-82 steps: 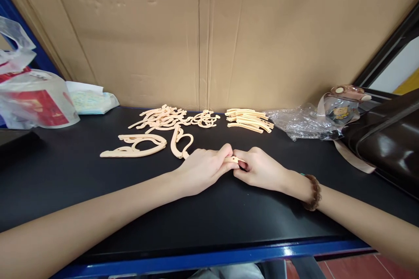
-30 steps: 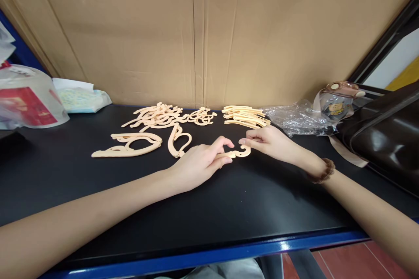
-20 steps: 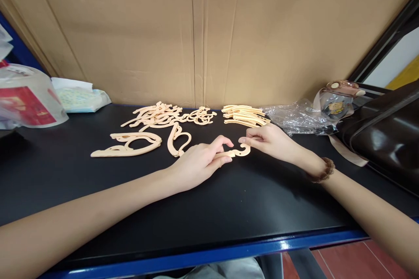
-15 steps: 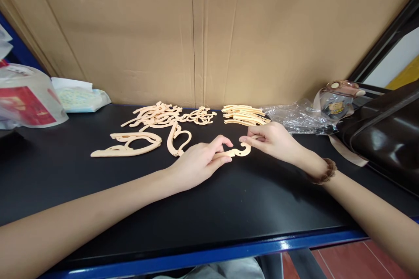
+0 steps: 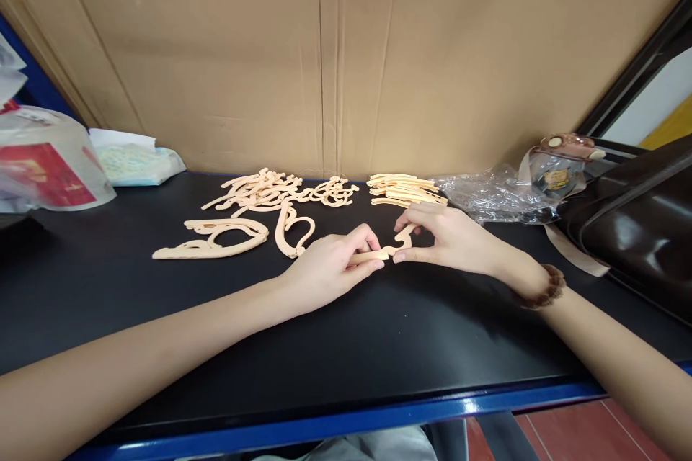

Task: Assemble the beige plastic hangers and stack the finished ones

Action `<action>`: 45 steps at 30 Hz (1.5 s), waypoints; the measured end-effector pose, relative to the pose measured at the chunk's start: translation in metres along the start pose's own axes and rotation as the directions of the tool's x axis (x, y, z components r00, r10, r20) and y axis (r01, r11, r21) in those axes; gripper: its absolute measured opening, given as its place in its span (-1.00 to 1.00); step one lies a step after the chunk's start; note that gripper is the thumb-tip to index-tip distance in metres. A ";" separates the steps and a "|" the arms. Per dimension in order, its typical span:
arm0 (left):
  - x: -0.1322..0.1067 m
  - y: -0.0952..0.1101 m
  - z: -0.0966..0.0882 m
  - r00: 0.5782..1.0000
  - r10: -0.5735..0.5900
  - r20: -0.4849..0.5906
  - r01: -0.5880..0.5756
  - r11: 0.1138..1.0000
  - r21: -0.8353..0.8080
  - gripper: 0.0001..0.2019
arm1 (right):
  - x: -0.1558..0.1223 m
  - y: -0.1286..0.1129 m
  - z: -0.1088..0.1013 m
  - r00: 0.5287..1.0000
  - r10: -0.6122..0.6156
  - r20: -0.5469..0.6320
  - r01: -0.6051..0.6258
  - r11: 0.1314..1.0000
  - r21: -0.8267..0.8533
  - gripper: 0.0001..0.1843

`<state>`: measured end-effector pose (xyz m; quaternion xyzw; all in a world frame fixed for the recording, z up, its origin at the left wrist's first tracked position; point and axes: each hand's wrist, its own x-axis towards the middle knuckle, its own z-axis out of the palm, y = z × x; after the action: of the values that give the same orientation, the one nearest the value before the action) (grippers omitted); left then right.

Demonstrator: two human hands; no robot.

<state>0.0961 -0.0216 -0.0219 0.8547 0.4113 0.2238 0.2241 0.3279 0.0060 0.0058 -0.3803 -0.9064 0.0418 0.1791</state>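
My left hand (image 5: 331, 266) rests on the black table (image 5: 378, 346) and pinches the left end of a small curved wooden piece (image 5: 385, 252). My right hand (image 5: 451, 238) pinches the same piece's right end between thumb and fingers; a beaded bracelet (image 5: 546, 287) is on that wrist. The piece lies low over the table between both hands. Just left of my left hand lies a looped wooden piece (image 5: 295, 230).
A heap of flat wooden cut-outs (image 5: 275, 193) and a stack of curved wooden strips (image 5: 405, 191) lie at the back. A large wooden loop (image 5: 216, 239) lies left. Crumpled clear plastic (image 5: 491, 194), a bottle (image 5: 562, 166) and a dark bag (image 5: 638, 223) stand right. Plastic bags (image 5: 48, 166) are at left. Cardboard wall behind.
My right hand came back from the stack of strips toward the centre and closed on the right end of the small piece. My left hand kept its grip and stayed put.
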 end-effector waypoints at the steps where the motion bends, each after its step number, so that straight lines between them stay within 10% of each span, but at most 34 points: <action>1: -0.001 0.000 0.000 1.000 -0.001 0.004 0.001 1.000 0.020 -0.85 | 0.000 0.000 0.000 1.000 -0.018 0.002 0.018 1.000 -0.001 -0.53; 9: -0.004 0.001 0.001 0.979 0.200 0.021 -0.202 0.974 0.101 -0.69 | 0.000 0.002 0.003 0.995 -0.052 -0.086 0.046 0.997 -0.067 -0.61; 16: -0.003 0.001 0.000 0.943 0.333 0.026 -0.331 0.920 0.211 -0.75 | 0.002 -0.007 0.012 0.994 -0.073 0.076 0.067 0.995 0.077 -0.76; 21: 0.000 0.001 -0.004 0.944 0.120 -0.308 -0.124 0.992 0.005 -0.74 | 0.001 -0.024 0.012 0.987 -0.120 0.110 0.111 0.990 0.084 -0.69; 26: 0.008 -0.014 -0.007 0.796 -0.219 -0.564 0.001 0.933 -0.361 -0.71 | -0.001 -0.026 0.016 0.974 -0.200 0.110 0.192 0.978 0.080 -0.75; 32: 0.013 -0.031 -0.007 0.722 -0.481 -0.497 0.158 0.815 -0.558 -0.75 | 0.001 -0.005 0.023 0.987 -0.159 -0.014 0.159 0.987 -0.035 -0.52; 45: 0.013 -0.026 -0.006 0.770 -0.470 -0.432 0.194 0.817 -0.543 -0.73 | 0.000 -0.016 0.013 0.988 0.132 -0.077 -0.146 0.965 -0.217 -0.72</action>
<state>0.0843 0.0050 -0.0289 0.5839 0.5402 0.5061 0.3332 0.3120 -0.0043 -0.0031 -0.4614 -0.8706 -0.0588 0.1600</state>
